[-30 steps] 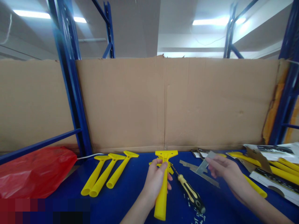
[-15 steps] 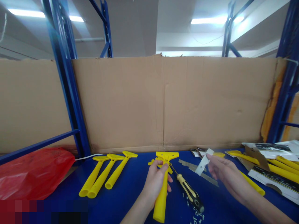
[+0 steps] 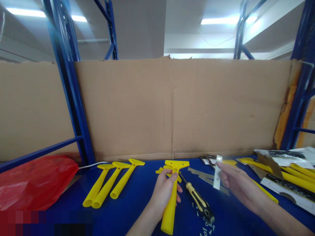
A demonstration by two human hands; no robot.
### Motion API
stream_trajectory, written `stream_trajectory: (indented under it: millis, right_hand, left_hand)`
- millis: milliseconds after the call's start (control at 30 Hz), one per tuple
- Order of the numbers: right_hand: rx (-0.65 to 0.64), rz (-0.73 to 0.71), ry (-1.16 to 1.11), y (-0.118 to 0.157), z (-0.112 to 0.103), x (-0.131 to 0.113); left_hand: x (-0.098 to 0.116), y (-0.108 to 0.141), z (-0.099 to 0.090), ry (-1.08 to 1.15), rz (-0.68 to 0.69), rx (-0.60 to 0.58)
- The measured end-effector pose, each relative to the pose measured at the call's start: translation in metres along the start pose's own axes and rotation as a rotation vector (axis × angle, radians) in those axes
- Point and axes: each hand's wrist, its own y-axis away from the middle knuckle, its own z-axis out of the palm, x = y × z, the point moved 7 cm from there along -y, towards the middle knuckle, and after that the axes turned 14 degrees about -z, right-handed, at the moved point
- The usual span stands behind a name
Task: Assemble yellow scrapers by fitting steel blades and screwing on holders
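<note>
My left hand is wrapped round a yellow scraper handle, whose wide head points away from me. Between the fingers of my right hand is a thin metal blade, held nearly upright. A screwdriver with a cream and black grip lies between my hands, its tip beside the scraper head. Flat metal strips lie behind it, near the blade. Small yellow parts are partly hidden behind my left hand. Several small screws are scattered at the front.
Three yellow handles lie on the blue surface at the left, beside a red bag. At the right are more yellow handles and an open box. Cardboard stands behind, between blue posts.
The blade in my right hand has turned from slanted to nearly upright. My left hand keeps its hold on the handle, almost unmoved.
</note>
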Motion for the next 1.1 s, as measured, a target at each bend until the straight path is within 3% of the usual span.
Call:
stream_trajectory:
  millis: [267, 500, 1100]
  right_hand:
    - [0.049, 0.111, -0.008, -0.002, -0.004, 0.008]
    - [-0.068, 0.039, -0.043, 0.002, 0.006, 0.002]
    - [-0.053, 0.034, 0.024, 0.008, 0.011, -0.005]
  left_hand:
    - [-0.002, -0.002, 0.002, -0.012, -0.001, -0.024]
    - [-0.001, -0.002, 0.002, -0.018, 0.002, -0.023]
    - [-0.001, 0.001, 0.005, -0.008, -0.012, -0.045]
